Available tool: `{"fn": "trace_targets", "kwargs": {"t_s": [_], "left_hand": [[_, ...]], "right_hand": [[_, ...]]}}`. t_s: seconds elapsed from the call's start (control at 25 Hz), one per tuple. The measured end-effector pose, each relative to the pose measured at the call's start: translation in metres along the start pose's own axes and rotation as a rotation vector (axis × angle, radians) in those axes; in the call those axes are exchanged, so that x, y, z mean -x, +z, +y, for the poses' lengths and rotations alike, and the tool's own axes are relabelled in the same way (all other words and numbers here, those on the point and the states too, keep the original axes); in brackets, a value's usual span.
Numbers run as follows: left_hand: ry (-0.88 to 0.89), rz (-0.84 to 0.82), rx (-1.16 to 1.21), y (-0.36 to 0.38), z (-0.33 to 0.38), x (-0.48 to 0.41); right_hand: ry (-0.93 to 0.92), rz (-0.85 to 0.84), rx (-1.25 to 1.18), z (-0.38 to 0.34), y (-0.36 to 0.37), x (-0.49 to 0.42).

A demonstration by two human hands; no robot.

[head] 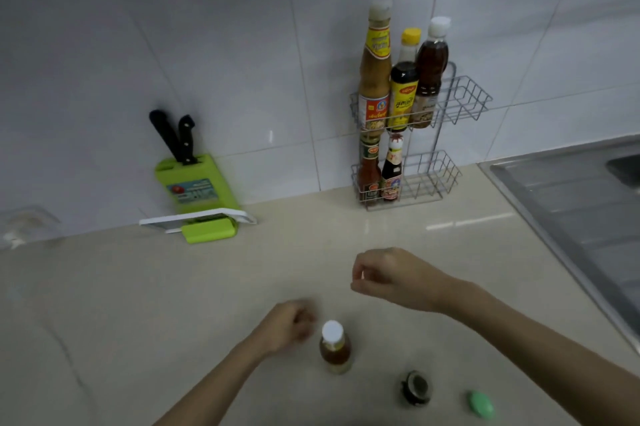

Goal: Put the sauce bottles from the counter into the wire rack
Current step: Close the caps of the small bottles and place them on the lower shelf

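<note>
— Starting with the big pieces: what do you see from the head camera?

— I see a beige counter [173, 287] running to a steel sink [571, 204] on the right. A two-tier wire rack [460, 103] stands against the tiled wall. Its top tier holds three tall bottles at the left end, its bottom tier two shorter ones, also at the left; the right parts of both tiers are bare wire.

— And the bottle on the counter?

— One sauce bottle [334, 349] stands upright near the front edge, well apart from the rack: white cap, amber-brown contents, pale label low down.

— The hands?

— My left hand [289, 327] is just beside its cap, fingers curled, blurred; I cannot tell whether it touches. My right hand [391, 278] hovers above the counter, fingers loosely curled, holding nothing.
</note>
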State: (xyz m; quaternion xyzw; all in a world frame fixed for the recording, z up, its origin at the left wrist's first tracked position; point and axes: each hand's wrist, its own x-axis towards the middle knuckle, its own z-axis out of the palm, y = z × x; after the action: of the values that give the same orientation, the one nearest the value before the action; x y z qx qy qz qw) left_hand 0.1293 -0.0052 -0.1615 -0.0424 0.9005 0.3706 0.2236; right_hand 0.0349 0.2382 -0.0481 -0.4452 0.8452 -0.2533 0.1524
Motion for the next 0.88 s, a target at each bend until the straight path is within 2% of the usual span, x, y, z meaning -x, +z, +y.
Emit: {"fn": "trace_targets", "kwargs": {"t_s": [0.08,0.16,0.28,0.4,0.52,0.88], "left_hand": [[0.049,-0.078,-0.079,0.014,-0.005,0.021],[0.117,-0.122,0.025,0.023,0.008,0.035],[0.184,0.048,0.192,0.038,0.032,0.044],[0.195,0.201,0.221,0.051,0.039,0.047],[0.197,0.222,0.15,0.053,0.04,0.048],[0.25,0.149,0.117,0.043,0.033,0.047]], "right_hand": [[-0.042,0.0,0.066,-0.03,0.012,0.011],[-0.078,0.004,0.207,-0.051,0.025,0.02],[-0.056,-0.001,0.436,-0.069,0.035,0.022],[-0.012,-0.018,0.592,-0.083,0.045,0.019],[-0.015,-0.079,0.641,-0.09,0.049,0.017],[-0.326,-0.308,0.7,-0.089,0.027,0.006]]}}
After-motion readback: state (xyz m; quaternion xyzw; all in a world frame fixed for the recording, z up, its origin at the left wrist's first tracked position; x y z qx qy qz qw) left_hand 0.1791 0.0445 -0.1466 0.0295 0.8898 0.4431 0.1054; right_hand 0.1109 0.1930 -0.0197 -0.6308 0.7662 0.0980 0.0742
